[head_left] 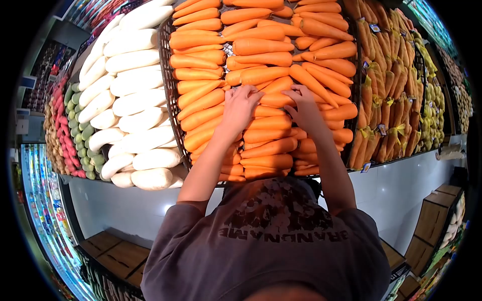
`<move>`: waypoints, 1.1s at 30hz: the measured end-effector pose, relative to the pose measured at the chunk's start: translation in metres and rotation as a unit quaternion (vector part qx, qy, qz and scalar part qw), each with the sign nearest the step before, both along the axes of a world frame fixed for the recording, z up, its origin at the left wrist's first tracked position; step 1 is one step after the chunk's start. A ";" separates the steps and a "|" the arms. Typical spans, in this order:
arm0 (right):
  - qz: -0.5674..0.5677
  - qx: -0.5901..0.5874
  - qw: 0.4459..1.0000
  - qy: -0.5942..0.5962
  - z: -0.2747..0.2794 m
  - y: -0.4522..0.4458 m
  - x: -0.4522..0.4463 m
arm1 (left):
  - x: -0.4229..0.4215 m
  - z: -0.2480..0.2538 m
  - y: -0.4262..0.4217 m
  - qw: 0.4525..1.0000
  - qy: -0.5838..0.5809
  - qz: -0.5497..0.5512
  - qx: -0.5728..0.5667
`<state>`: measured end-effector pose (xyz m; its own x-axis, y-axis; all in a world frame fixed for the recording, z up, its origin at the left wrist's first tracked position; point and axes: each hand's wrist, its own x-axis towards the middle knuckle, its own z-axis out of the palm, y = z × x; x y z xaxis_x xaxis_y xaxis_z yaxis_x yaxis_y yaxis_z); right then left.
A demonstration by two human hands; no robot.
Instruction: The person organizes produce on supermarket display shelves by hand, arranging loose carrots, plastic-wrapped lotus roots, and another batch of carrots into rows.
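Left hand (240,106) and right hand (303,108) half curled, one at each end of a carrot (275,99); whether it is gripped or merely touched cannot be told. Judged firm, fairly light, smooth enough to roll, liable to snap if bent; best grasped round the thick middle. It is bedded among stacked carrots in the dark basket (168,95), white radishes (138,85) alongside.

Carrots (263,46) orng, radishes (136,83) wht, shirt (251,263) dk gry.
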<state>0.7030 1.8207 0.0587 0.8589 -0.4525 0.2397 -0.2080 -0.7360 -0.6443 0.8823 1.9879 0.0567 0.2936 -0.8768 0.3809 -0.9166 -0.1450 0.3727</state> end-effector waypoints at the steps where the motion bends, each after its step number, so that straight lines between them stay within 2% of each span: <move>1: -0.005 0.000 1.000 0.022 -0.002 0.003 0.000 | 0.000 -0.004 0.004 1.000 -0.002 -0.007 0.004; 4: 0.011 -0.020 0.999 0.029 -0.010 0.008 -0.001 | -0.003 -0.010 0.016 1.000 -0.024 0.008 -0.002; 8: 0.030 0.016 0.998 0.047 -0.007 0.003 0.003 | -0.011 -0.007 0.024 0.999 -0.012 0.035 -0.005; 10: 0.041 -0.088 0.995 0.005 -0.005 0.001 0.004 | -0.012 -0.009 0.024 0.999 -0.012 0.045 -0.011; 13: 0.002 -0.061 0.998 0.028 0.002 0.008 0.004 | -0.012 -0.018 0.020 0.998 -0.052 0.047 0.006; 16: 0.009 -0.107 0.994 0.010 0.018 0.004 0.012 | -0.008 -0.013 0.017 0.996 0.011 0.082 -0.034; 17: 0.010 -0.110 0.994 0.006 0.023 0.003 0.019 | -0.003 -0.007 0.010 0.996 0.007 0.083 -0.037; 19: -0.033 -0.126 0.989 -0.064 0.029 0.001 0.035 | 0.001 0.011 -0.008 0.985 -0.026 0.130 -0.113; 21: -0.049 -0.136 0.988 -0.052 0.028 -0.007 0.049 | 0.012 0.017 -0.019 0.986 -0.034 0.136 -0.092; 23: -0.068 -0.148 0.986 -0.041 0.025 -0.014 0.053 | 0.025 0.015 -0.024 0.995 -0.041 0.088 -0.019; 25: -0.037 -0.065 0.993 -0.094 0.022 -0.027 0.047 | 0.033 0.011 -0.024 0.994 -0.059 0.088 -0.030; 26: -0.029 0.018 0.992 -0.119 0.027 -0.027 0.042 | 0.032 0.014 -0.021 0.993 -0.066 0.091 -0.038; 27: -0.035 0.020 0.992 -0.116 0.032 -0.027 0.035 | 0.031 0.016 -0.018 0.992 -0.072 0.092 -0.045; 29: -0.033 0.172 0.968 -0.180 0.039 -0.025 0.019 | 0.030 0.021 -0.008 0.990 -0.086 0.093 -0.056; 33: -0.060 0.187 0.956 -0.218 0.035 -0.016 -0.010 | 0.028 0.028 0.026 0.987 -0.087 0.117 -0.066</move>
